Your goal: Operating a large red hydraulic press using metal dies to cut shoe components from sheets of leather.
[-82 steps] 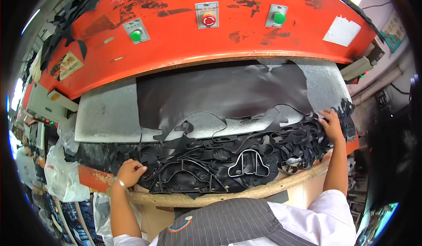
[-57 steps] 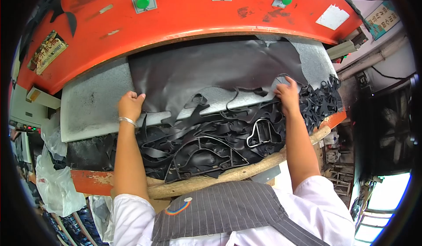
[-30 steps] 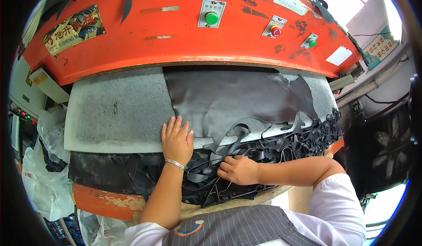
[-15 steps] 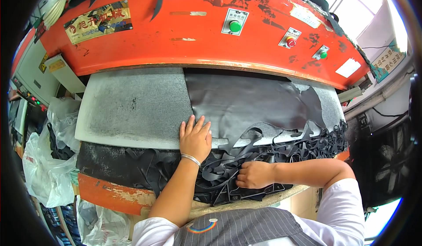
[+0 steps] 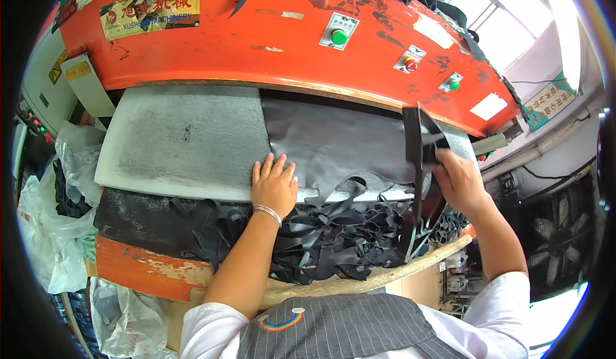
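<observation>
My left hand rests flat with spread fingers on the pale cutting board, by the near left corner of a black leather-like sheet. The sheet covers the board's middle and right; its near edge is cut into curves. Raised over the right part of the sheet, my right hand grips a cutting die, a dark, thin-walled metal frame turned on edge. The fingers wrap its inner part, and its lower end reaches down in front of the scraps. Curled black offcuts heap along the board's near side.
An orange press beam with green and red buttons spans the far side. Plastic bags hang at the left. A pale padded rail edges the near side, and a dark fan stands at the right.
My right hand has lifted the cutting die from the offcuts and carried it up and right, over the sheet. My left hand stays flat on the board. The whole view has shifted slightly.
</observation>
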Motion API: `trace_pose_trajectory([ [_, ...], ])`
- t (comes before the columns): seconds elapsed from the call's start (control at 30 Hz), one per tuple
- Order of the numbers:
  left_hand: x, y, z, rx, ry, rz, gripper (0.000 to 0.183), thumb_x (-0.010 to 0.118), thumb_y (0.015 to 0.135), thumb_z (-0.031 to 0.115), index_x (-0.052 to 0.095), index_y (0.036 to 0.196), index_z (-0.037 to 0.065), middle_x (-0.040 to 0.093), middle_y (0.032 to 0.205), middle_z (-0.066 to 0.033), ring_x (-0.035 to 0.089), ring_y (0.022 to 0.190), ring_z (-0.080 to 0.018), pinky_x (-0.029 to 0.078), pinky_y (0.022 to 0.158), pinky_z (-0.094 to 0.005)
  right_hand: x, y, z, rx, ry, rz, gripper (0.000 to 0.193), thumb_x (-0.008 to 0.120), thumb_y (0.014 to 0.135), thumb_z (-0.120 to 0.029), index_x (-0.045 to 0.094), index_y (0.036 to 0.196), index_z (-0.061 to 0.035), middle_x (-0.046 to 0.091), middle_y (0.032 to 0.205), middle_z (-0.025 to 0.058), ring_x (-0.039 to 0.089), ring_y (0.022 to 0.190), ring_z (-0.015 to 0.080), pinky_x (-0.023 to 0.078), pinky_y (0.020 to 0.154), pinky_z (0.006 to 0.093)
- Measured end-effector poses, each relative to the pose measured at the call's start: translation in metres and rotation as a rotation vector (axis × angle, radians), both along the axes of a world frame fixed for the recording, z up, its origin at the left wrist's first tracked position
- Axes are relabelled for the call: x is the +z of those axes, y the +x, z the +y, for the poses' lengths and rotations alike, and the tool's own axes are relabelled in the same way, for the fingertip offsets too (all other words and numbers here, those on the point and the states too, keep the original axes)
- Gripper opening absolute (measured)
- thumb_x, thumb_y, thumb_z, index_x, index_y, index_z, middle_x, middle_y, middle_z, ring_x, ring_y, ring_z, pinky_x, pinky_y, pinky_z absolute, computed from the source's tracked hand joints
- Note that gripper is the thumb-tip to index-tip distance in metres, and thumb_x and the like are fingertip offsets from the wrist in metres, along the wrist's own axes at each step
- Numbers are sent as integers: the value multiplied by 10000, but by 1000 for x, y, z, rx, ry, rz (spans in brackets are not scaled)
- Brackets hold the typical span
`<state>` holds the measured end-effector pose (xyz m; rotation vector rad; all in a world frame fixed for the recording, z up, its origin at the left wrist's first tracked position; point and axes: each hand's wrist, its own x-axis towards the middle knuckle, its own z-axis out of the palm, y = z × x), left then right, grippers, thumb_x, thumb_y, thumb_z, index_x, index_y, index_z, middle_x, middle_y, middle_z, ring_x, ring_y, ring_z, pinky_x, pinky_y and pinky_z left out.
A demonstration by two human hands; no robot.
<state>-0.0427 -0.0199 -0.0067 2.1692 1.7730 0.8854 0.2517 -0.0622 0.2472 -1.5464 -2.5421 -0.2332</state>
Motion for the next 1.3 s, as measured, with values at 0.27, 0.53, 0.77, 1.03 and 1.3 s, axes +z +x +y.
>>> trace_pose_trajectory([
  [0.27,-10,2,16,24,50,-52,500,583,864,253,527,1307,27,516,1365,-165,379,1349,-330,212,1146,-486,-128,-61,125,-577,-319,467,287,584,829,-118,573,1045,71,670,882,278,697,705,368,564,614,412],
  [0.53,-13,-5,10,92,74,-244,375,641,814,141,470,1128,28,572,1239,-191,450,1262,-386,275,1104,-498,-202,-102,158,-879,-598,883,311,531,844,-52,493,1065,164,667,933,291,704,634,343,593,533,354],
  [0.77,-17,6,19,62,109,-262,288,641,812,139,478,1030,47,556,1263,-218,450,1267,-385,280,1099,-507,-211,-84,149,-893,-634,980,252,577,840,-33,585,1031,132,676,898,235,705,680,327,598,491,363],
  [1.03,-12,-13,19,74,112,-221,235,633,812,131,490,986,61,553,1283,-238,450,1268,-394,283,1099,-503,-220,-46,-28,-209,-299,-15,662,641,869,-336,389,1394,-21,311,1471,262,341,1357,413,353,1044,546],
  [1.3,7,-35,30,91,0,-328,209,607,826,83,503,1005,49,599,1215,-198,516,1185,-377,343,1026,-485,-137,-29,18,-155,-364,481,698,751,798,-324,452,1393,-115,479,1392,205,394,1334,384,365,1066,427],
])
